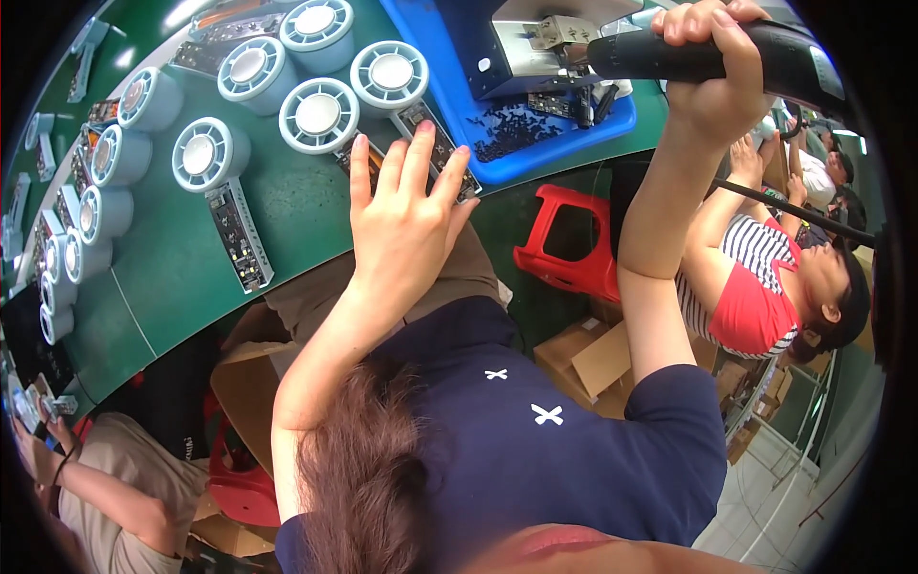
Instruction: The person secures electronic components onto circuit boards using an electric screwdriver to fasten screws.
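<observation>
My right hand [717, 72] is wrapped round a black electric screwdriver [660, 57], held level above the right side of the table. Its tip is at a metal screw feeder [512, 48], but whether they touch is hard to tell. My left hand [406, 220] is open, fingers spread, lying over the opened handles of two light-blue handheld fans. One fan [389, 78] has its circuit board [440, 158] under my fingertips; the other fan [318, 115] has its handle mostly hidden by my hand. A third fan [210, 155] lies to the left, board facing up.
The feeder stands in a blue tray [497, 172] with small black pieces [512, 129]. More fans [120, 155] line the green table [172, 297] at left. A red stool [574, 239] and cardboard boxes [593, 359] are below. Co-workers sit at right [755, 277] and lower left [124, 488].
</observation>
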The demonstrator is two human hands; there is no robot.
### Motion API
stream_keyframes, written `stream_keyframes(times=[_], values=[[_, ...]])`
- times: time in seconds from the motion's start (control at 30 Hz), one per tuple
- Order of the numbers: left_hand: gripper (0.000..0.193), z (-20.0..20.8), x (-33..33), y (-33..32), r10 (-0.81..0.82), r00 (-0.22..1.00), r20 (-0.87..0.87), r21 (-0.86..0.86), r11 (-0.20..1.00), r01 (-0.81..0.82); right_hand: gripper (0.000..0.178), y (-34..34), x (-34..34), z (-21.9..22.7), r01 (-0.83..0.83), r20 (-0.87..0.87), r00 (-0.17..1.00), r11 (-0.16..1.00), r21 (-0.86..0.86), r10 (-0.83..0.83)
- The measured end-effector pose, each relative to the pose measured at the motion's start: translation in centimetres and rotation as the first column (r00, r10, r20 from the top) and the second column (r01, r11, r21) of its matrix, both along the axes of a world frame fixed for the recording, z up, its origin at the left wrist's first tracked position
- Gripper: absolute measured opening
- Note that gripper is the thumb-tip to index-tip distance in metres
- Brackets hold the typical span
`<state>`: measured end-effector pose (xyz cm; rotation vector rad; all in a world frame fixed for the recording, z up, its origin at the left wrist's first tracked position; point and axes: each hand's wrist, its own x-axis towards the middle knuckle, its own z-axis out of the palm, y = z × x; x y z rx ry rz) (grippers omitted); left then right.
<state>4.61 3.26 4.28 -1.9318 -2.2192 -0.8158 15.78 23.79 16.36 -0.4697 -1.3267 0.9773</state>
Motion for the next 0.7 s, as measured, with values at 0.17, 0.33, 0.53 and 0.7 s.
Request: stream_keyframes(times=[0.17,0.33,0.53,0.7], values=[[0.048,-0.4,0.0,0.0,0.009,1.000,0.003,-0.013,1.000,-0.009,0.023,0.2,2.4,-2.0,-0.429,0.050,0.903,0.903,0.018,0.427],[0.047,-0.5,0.1,0.4,0.010,1.000,0.006,-0.020,1.000,-0.009,0.030,-0.7,4.5,-1.0,-0.701,0.134,0.707,0.713,0.004,0.694],[0.046,-0.1,0.7,1.0,0.003,1.000,0.003,-0.022,1.000,-0.003,0.031,4.3,5.6,-1.1,-0.448,-0.010,0.894,0.894,0.022,0.448],[0.046,-0.4,0.8,1.1,0.004,1.000,0.010,-0.021,1.000,-0.004,0.021,1.9,1.9,-1.6,0.035,-0.086,0.996,0.999,0.018,-0.033]])
